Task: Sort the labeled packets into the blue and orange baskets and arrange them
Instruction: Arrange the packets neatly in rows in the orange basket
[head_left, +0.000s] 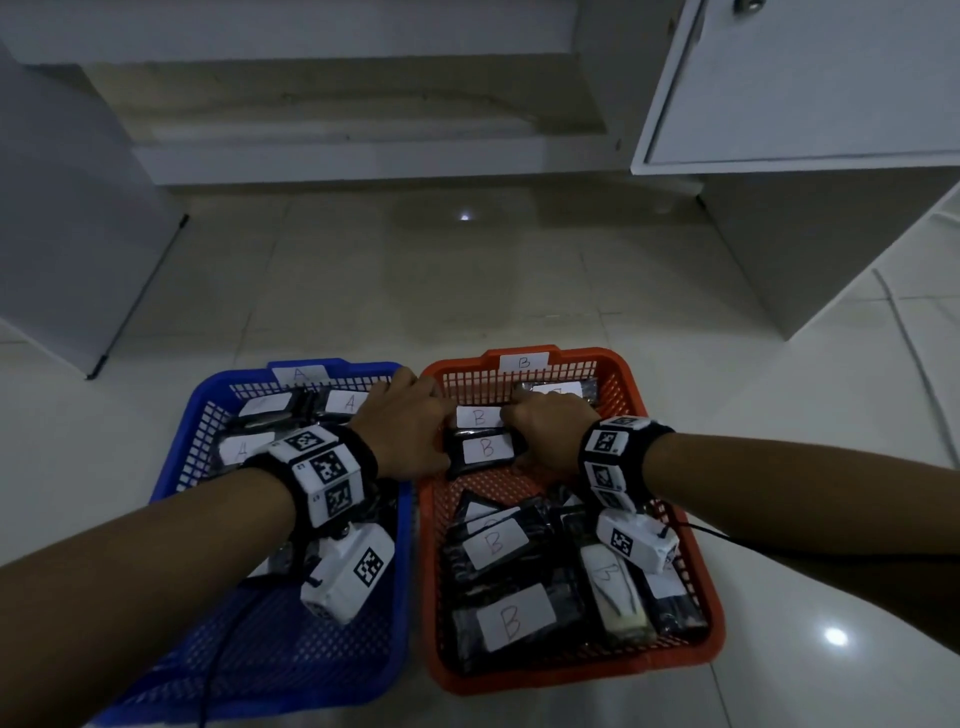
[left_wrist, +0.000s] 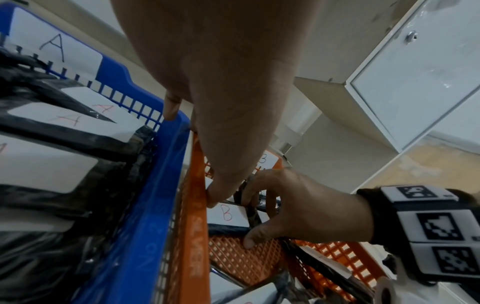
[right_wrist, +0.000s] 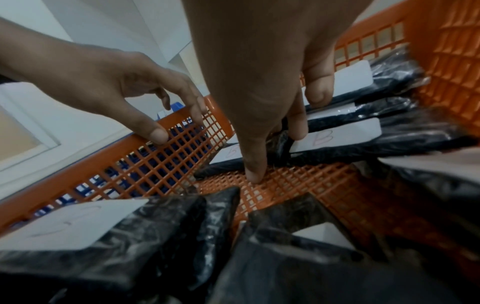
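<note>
Two baskets are set side by side on a tiled floor (head_left: 467, 291). The left hand (head_left: 410, 421) is reached across the far corner of the blue basket (head_left: 234, 370), fingers straight and apart, one fingertip laid on a packet marked B (head_left: 485, 449). The right hand (head_left: 550, 431) is clamped on that packet (thumb at its near edge, fingers tucked behind) at the far end of the orange basket (head_left: 571, 680). Packets lettered A (head_left: 348, 402) are held in the blue basket; further B packets (head_left: 511, 618) are heaped at the orange basket's near end.

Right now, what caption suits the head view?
Left hand and right hand tidy B packets in the orange basket, beside the blue basket.
</note>
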